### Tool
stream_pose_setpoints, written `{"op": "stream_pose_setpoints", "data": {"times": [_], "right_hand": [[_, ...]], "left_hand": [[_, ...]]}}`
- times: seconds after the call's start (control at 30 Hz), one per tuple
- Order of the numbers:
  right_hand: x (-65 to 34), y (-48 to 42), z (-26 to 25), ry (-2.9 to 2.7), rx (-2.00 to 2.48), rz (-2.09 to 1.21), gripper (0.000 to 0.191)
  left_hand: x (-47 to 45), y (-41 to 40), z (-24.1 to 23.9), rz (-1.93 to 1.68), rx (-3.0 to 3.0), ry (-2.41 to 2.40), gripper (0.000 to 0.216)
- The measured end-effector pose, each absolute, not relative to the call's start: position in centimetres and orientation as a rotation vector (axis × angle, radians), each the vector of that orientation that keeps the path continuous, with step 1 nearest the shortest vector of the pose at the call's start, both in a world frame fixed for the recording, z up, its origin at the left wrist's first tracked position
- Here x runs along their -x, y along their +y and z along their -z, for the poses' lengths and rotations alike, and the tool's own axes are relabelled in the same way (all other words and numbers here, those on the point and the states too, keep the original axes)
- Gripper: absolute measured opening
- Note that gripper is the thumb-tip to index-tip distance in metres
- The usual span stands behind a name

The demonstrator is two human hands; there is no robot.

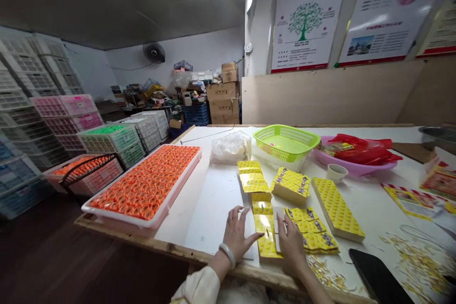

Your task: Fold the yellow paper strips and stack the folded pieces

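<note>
My left hand point(238, 233), with a pale bangle on the wrist, has its thumb and fingers spread apart. Its thumb tip reaches the edge of a column of glossy yellow printed cards point(265, 242) lying in front of me. My right hand point(291, 242) is closed on a small whitish flat piece point(277, 217), perhaps a card seen from its back, over the right side of that column. Beside it lie yellow cards with dark blue print point(315, 228). More yellow cards point(252, 178) overlap farther up, and a thick yellow card stack point(290, 183) stands nearby.
A white tray of orange-wrapped round items point(146, 183) sits left. Behind are a clear plastic bag point(231, 146), a green basket point(285, 141), a purple basin point(359, 167) with red plastic, and a cup point(337, 172). Right are a long yellow stack point(337, 209), a black phone point(379, 275) and scraps point(416, 261).
</note>
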State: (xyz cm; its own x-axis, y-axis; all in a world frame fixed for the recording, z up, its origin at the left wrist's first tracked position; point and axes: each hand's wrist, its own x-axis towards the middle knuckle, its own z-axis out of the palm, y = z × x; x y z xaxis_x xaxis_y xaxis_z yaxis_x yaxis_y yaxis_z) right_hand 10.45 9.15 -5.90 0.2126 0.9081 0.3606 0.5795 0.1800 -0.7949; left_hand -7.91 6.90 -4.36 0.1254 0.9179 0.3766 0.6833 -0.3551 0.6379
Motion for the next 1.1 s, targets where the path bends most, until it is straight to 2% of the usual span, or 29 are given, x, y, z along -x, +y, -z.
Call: {"op": "stream_pose_setpoints", "data": {"times": [0.07, 0.23, 0.4, 0.5, 0.67, 0.9, 1.1], "right_hand": [[-11.2, 9.1, 6.1, -1.521, 1.552, -0.410, 0.037], [-12.2, 8.9, 5.5, -1.640, 1.616, -0.363, 0.036], [-12.6, 8.9, 3.9, -1.806, 1.697, -0.258, 0.034], [-12.6, 9.5, 3.2, -1.943, 1.793, -0.184, 0.029], [-11.8, 10.4, 3.1, -2.224, 1.945, -0.061, 0.022], [-10.5, 10.5, 2.8, -2.436, 2.082, 0.114, 0.029], [-11.3, 10.8, 2.6, -2.525, 2.123, 0.083, 0.030]], "left_hand": [[8.1, 7.4, 4.3, -0.881, -2.371, 1.390, 0.062], [6.1, 10.5, 5.7, -0.548, -2.540, 1.319, 0.071], [4.5, 12.0, 6.6, -0.517, -2.537, 1.231, 0.028], [4.3, 11.6, 6.9, -0.542, -2.536, 1.114, 0.014], [4.2, 10.9, 7.2, -0.582, -2.526, 1.046, 0.013], [4.1, 10.9, 7.0, -0.578, -2.549, 1.063, 0.013], [4.0, 10.6, 6.8, -0.575, -2.568, 1.081, 0.018]]}}
